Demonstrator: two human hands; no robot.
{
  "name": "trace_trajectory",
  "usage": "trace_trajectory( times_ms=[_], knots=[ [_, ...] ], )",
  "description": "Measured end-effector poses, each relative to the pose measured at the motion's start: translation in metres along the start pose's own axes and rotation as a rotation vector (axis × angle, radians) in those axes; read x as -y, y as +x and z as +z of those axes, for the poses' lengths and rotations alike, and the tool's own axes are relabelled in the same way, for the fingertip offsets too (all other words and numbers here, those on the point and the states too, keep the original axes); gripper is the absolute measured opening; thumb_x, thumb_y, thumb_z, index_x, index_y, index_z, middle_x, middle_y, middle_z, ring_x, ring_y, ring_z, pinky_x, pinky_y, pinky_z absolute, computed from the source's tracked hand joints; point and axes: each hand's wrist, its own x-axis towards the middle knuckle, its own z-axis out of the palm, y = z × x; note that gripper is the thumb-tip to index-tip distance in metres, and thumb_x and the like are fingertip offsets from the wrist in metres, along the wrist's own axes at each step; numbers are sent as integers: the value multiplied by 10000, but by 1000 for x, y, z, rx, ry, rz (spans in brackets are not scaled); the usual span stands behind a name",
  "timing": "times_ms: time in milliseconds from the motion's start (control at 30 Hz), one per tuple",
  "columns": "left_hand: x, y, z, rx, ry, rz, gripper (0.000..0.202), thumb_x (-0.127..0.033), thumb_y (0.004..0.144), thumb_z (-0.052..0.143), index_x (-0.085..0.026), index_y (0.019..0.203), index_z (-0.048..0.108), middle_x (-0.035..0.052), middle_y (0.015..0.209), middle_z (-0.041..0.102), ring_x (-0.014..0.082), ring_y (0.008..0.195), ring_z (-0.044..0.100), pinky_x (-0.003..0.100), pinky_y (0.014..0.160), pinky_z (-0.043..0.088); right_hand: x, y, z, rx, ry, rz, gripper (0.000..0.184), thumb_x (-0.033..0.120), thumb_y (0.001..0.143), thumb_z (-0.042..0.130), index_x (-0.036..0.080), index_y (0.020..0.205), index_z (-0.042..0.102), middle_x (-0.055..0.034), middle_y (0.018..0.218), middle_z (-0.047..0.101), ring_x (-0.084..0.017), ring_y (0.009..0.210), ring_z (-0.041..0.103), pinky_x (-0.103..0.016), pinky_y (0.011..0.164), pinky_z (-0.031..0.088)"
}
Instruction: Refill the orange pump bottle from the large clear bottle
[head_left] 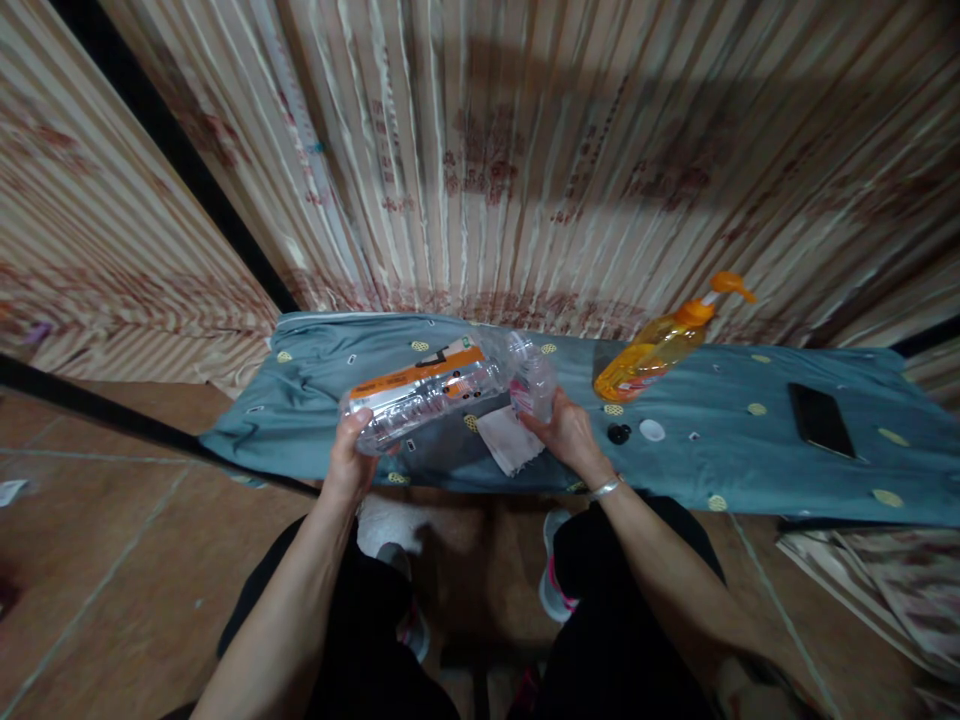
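Note:
My left hand [352, 447] is closed around the base of a large transparent plastic bottle [427, 390] with an orange label, tilted over the cloth-covered bench. In my right hand [566, 430] is a smaller transparent bottle [531, 375] with some pink on it. Its upper end is close to the large bottle's mouth; I cannot tell whether the two touch. A whitish cloth or tissue [510, 440] lies just below them. To the right lie a small black cap [619, 433] and a white round lid [652, 430].
An orange pump bottle [652, 350] stands farther right on the blue-green bench cover [720, 420]. A black phone [820, 419] lies near the right end. Behind hangs a patterned curtain [480, 150], and a dark metal pole [180, 160] slants at the left.

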Motion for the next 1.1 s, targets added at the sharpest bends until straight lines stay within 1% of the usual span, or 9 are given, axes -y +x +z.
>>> trace_trajectory(
  times_ms=[100, 300, 367, 467, 567, 667, 867, 1000, 1100],
  knots=[
    [-2, 1, -1, 8, 27, 51, 447, -524, 685, 863, -173, 933, 741, 78, 794, 777, 262, 698, 743, 286, 506, 522, 0, 0, 2, 1, -37, -18, 494, 372, 991, 791, 103, 1362, 608, -230, 1174, 834, -361, 1134, 822, -372, 910, 601],
    [-9, 1, 3, 9, 65, 127, 628, -509, 682, 850, -192, 1205, 707, 34, 752, 748, 262, 654, 738, 275, 472, 494, -3, 0, 9, -54, -79, -48, 463, 381, 988, 804, 116, 1325, 629, -216, 1095, 838, -367, 1045, 834, -401, 863, 622],
    [-10, 1, 3, 10, 75, 140, 663, -510, 686, 845, -200, 1252, 689, 31, 765, 750, 261, 655, 736, 272, 470, 479, -4, 0, 11, -62, -84, -45, 468, 385, 982, 814, 112, 1318, 636, -218, 1080, 837, -369, 1030, 836, -408, 858, 630],
    [-10, 2, 1, 16, 97, 164, 692, -512, 698, 844, -208, 1294, 667, 36, 811, 757, 260, 675, 734, 289, 501, 504, -6, 1, 13, -79, -77, -64, 501, 398, 980, 818, 96, 1336, 636, -230, 1092, 834, -379, 1029, 833, -436, 871, 640],
    [-10, 3, -2, 25, 120, 176, 721, -523, 708, 833, -204, 1331, 657, 40, 826, 752, 262, 687, 729, 306, 522, 524, -9, 0, 15, -99, -51, -97, 577, 419, 968, 825, 99, 1397, 609, -219, 1091, 838, -383, 1024, 832, -437, 860, 639],
    [-8, 4, -4, 47, 147, 188, 726, -533, 723, 811, -201, 1351, 661, 45, 869, 749, 238, 663, 704, 320, 534, 543, -11, 0, 15, -106, -48, -96, 643, 427, 959, 830, 90, 1441, 570, -215, 1105, 840, -375, 1024, 834, -396, 836, 622],
    [-7, 3, -5, -4, 169, 219, 718, -500, 711, 813, -237, 1364, 669, 28, 951, 728, 165, 595, 609, 281, 483, 488, -13, -1, 12, -95, -75, -105, 569, 442, 973, 802, 97, 1370, 587, -214, 1069, 843, -363, 986, 835, -359, 803, 590],
    [-9, 2, -5, -9, 165, 233, 709, -494, 702, 812, -259, 1356, 669, 10, 932, 707, 167, 605, 603, 303, 524, 526, -11, -2, 10, -91, -77, -86, 520, 411, 983, 789, 97, 1348, 591, -214, 1075, 843, -366, 1005, 836, -359, 813, 590],
    [-9, 2, -10, -5, 191, 235, 677, -521, 704, 819, -257, 1314, 684, 23, 948, 710, 201, 688, 653, 330, 590, 566, -8, -2, 8, -97, -79, -71, 541, 384, 985, 798, 83, 1380, 584, -225, 1097, 840, -370, 1026, 837, -366, 835, 594]
  ],
)
